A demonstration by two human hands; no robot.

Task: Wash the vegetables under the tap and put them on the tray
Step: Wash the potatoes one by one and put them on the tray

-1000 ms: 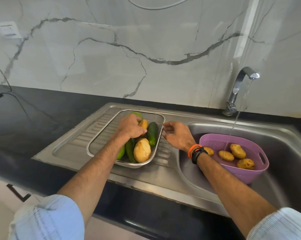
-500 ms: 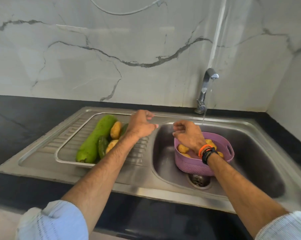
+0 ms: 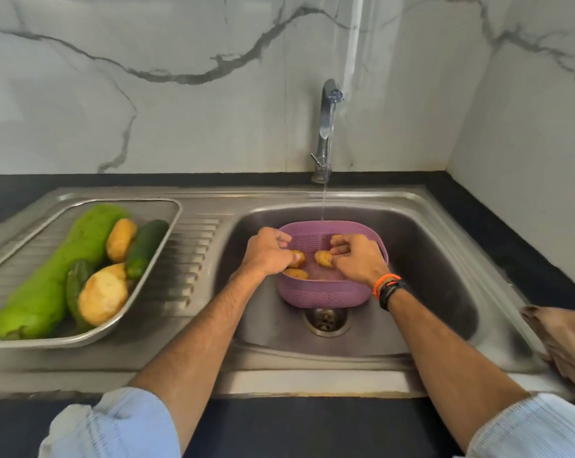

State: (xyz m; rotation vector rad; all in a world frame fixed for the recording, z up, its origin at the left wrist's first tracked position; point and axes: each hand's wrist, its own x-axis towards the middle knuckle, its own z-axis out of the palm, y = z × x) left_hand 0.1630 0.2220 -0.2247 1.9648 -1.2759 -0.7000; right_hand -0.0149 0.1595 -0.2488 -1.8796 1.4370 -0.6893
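Small potatoes (image 3: 324, 258) lie in the purple basket (image 3: 322, 292), which sits in the sink (image 3: 438, 259) above the drain. The left hand (image 3: 269, 252) reaches in with curled fingers and closes on a potato (image 3: 296, 258) at the basket's left side. The right hand (image 3: 359, 257), fingers also curled, dips in just beside it; what it holds, if anything, I cannot tell. Beyond both hands the tap (image 3: 327, 127) runs a thin stream onto the basket's far rim. Well left of the left hand, the steel tray (image 3: 154, 282) on the drainboard carries a long green gourd (image 3: 64, 269), dark cucumbers (image 3: 145, 247) and two larger potatoes (image 3: 102, 294). A black tabletop (image 3: 511, 233) surrounds the sink.
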